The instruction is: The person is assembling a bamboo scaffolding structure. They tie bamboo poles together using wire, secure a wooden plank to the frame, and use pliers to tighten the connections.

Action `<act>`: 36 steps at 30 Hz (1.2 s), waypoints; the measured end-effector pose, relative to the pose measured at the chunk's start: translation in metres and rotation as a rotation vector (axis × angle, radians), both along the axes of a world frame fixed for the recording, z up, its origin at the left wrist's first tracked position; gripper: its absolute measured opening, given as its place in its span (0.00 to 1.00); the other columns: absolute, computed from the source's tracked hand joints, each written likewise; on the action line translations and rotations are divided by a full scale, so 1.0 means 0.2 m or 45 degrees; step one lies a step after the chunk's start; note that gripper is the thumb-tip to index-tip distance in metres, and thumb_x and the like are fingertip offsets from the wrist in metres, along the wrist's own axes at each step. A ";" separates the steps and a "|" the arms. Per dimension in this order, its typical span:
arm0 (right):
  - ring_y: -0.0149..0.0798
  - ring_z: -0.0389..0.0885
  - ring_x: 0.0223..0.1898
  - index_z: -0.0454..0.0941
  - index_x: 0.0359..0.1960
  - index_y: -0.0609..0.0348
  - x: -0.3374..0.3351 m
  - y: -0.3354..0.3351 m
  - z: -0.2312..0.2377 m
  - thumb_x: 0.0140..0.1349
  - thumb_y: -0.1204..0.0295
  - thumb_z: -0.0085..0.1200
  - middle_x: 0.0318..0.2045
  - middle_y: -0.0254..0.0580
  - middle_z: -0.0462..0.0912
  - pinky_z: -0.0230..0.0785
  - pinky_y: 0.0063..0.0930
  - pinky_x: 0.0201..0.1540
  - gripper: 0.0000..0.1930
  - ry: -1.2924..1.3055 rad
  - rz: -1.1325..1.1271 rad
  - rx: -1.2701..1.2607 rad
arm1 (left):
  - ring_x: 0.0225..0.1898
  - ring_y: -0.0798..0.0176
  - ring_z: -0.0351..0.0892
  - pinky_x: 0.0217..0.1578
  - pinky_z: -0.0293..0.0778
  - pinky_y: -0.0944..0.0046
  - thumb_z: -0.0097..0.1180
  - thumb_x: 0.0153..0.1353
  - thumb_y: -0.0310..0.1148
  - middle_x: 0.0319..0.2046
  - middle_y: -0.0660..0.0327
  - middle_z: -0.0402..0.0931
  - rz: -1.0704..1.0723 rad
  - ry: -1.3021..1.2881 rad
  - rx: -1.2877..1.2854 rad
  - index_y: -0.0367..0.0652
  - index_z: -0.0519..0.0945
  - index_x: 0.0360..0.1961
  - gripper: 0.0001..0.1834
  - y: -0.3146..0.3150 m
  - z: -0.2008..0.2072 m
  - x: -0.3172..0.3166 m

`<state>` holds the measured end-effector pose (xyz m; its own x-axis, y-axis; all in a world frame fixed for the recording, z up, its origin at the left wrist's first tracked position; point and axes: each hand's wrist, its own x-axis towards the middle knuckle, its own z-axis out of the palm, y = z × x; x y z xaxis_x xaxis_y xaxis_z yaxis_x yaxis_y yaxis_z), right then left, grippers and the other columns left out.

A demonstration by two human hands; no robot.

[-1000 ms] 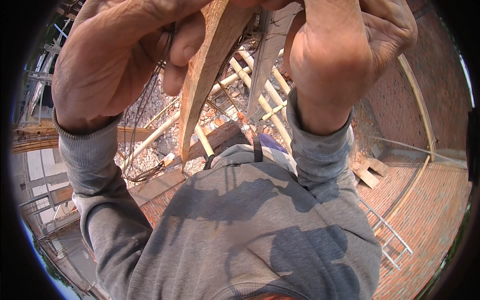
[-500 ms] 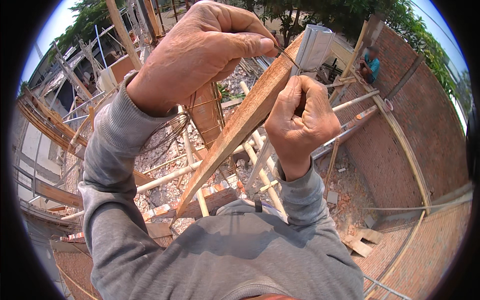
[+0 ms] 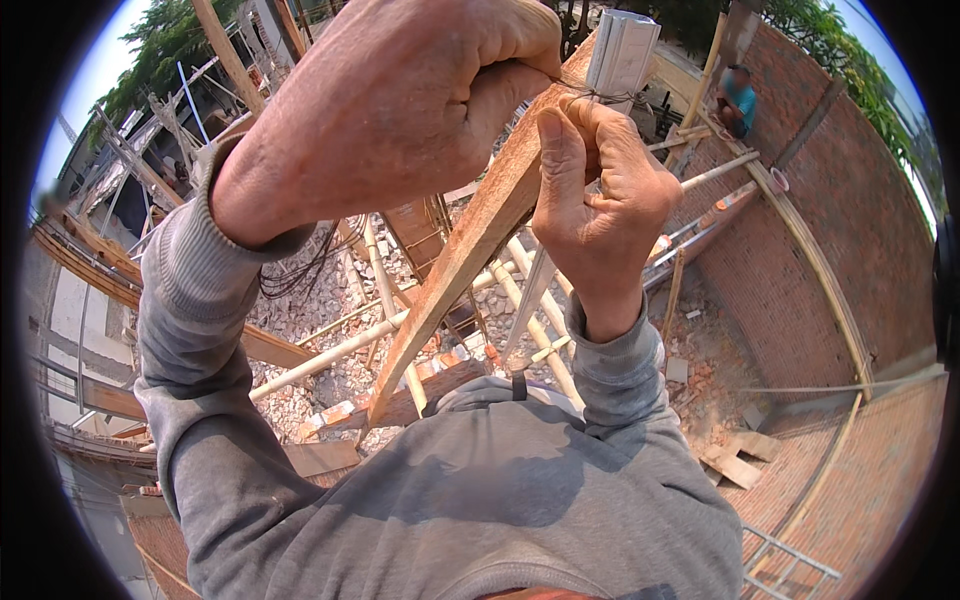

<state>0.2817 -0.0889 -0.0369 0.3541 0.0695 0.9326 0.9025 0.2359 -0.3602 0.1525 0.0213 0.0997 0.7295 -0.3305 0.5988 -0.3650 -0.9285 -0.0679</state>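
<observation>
Wire (image 3: pixel 615 98), thin and dark, crosses rough tan timber (image 3: pixel 465 250) and grey ribbed metal profile (image 3: pixel 622 55) near their top ends. Left hand (image 3: pixel 420 110), curled, pinches it; right hand (image 3: pixel 608 195) just beside, thumb up, forefinger bent at wire, can't tell if gripping. Beyond: bamboo poles (image 3: pixel 330 358) over rubble (image 3: pixel 310 315), brick wall (image 3: pixel 860 200).

I have a thin, dark wire (image 3: pixel 592 93) pinched in my left hand (image 3: pixel 400 120); it lies bent by the upper ends of a rough, orange-brown timber (image 3: pixel 440 285) and a pale grey, ribbed metal profile (image 3: pixel 622 55). My right hand (image 3: pixel 610 200) is at the wire, though I can't quite tell whether it grips. The timber slants from upper right down toward my waist, the profile close beside its top.
</observation>
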 end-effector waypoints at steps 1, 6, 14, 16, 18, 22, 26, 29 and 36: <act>0.35 0.88 0.28 0.86 0.42 0.69 0.03 -0.06 0.02 0.69 0.75 0.66 0.25 0.46 0.87 0.78 0.28 0.30 0.07 -0.054 0.099 -0.115 | 0.22 0.59 0.77 0.26 0.73 0.62 0.61 0.60 0.20 0.21 0.56 0.79 -0.028 -0.015 -0.084 0.32 0.86 0.31 0.03 0.02 -0.01 0.00; 0.29 0.86 0.32 0.88 0.48 0.67 0.17 -0.31 0.16 0.69 0.76 0.66 0.33 0.43 0.88 0.77 0.25 0.32 0.10 -0.360 -0.050 -0.431 | 0.24 0.54 0.78 0.28 0.73 0.59 0.61 0.59 0.20 0.23 0.53 0.78 0.028 0.012 -0.109 0.32 0.85 0.32 0.03 0.07 -0.05 0.02; 0.37 0.83 0.25 0.82 0.36 0.63 0.25 -0.18 0.41 0.61 0.79 0.63 0.26 0.40 0.80 0.74 0.29 0.26 0.04 -1.111 -0.288 -0.438 | 0.27 0.52 0.79 0.30 0.75 0.57 0.62 0.60 0.22 0.25 0.54 0.79 0.007 -0.025 -0.062 0.35 0.86 0.35 0.04 0.02 -0.05 0.01; 0.41 0.80 0.20 0.80 0.29 0.60 0.22 -0.13 0.38 0.54 0.81 0.64 0.19 0.38 0.75 0.71 0.31 0.22 0.04 -1.077 -0.355 -0.352 | 0.26 0.51 0.79 0.29 0.75 0.57 0.63 0.59 0.23 0.24 0.54 0.78 0.162 0.028 -0.054 0.35 0.86 0.34 0.03 -0.02 -0.06 0.00; 0.39 0.78 0.19 0.79 0.26 0.60 0.23 -0.09 0.37 0.51 0.82 0.64 0.19 0.38 0.73 0.69 0.31 0.21 0.06 -1.104 -0.296 -0.263 | 0.24 0.51 0.78 0.28 0.74 0.57 0.64 0.58 0.23 0.23 0.54 0.77 0.297 0.015 0.028 0.35 0.85 0.32 0.03 -0.06 -0.09 -0.03; 0.32 0.71 0.16 0.77 0.24 0.62 0.23 0.01 0.26 0.46 0.84 0.62 0.18 0.36 0.68 0.62 0.28 0.17 0.07 -1.103 -0.459 0.003 | 0.21 0.53 0.77 0.24 0.72 0.59 0.65 0.54 0.23 0.21 0.56 0.77 0.198 -0.191 0.248 0.36 0.85 0.28 0.01 -0.06 -0.13 -0.02; 0.30 0.69 0.17 0.79 0.29 0.63 0.28 0.09 0.19 0.45 0.83 0.63 0.20 0.36 0.67 0.59 0.27 0.17 0.09 -1.079 -0.436 0.176 | 0.19 0.56 0.77 0.21 0.70 0.60 0.64 0.52 0.21 0.20 0.56 0.77 0.166 -0.359 0.174 0.37 0.84 0.26 0.01 -0.04 -0.23 0.00; 0.31 0.71 0.20 0.80 0.36 0.62 0.32 0.02 0.22 0.49 0.79 0.64 0.23 0.37 0.69 0.62 0.27 0.20 0.11 -1.222 -0.590 -0.107 | 0.19 0.56 0.77 0.21 0.70 0.61 0.64 0.52 0.21 0.20 0.56 0.77 0.171 -0.350 0.137 0.37 0.84 0.26 0.01 -0.01 -0.26 -0.03; 0.30 0.73 0.22 0.80 0.39 0.63 0.39 -0.32 0.49 0.53 0.76 0.64 0.26 0.36 0.72 0.64 0.26 0.24 0.12 -1.536 -0.192 -1.128 | 0.19 0.57 0.77 0.21 0.70 0.62 0.64 0.52 0.20 0.19 0.56 0.77 0.201 -0.332 0.102 0.36 0.84 0.25 0.02 0.03 -0.25 -0.06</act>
<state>0.3599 -0.1522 0.0605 -0.5190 0.7851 0.3381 0.7483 0.2261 0.6236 0.1412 0.0265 0.0497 0.6010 -0.2786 0.7491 -0.1771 -0.9604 -0.2151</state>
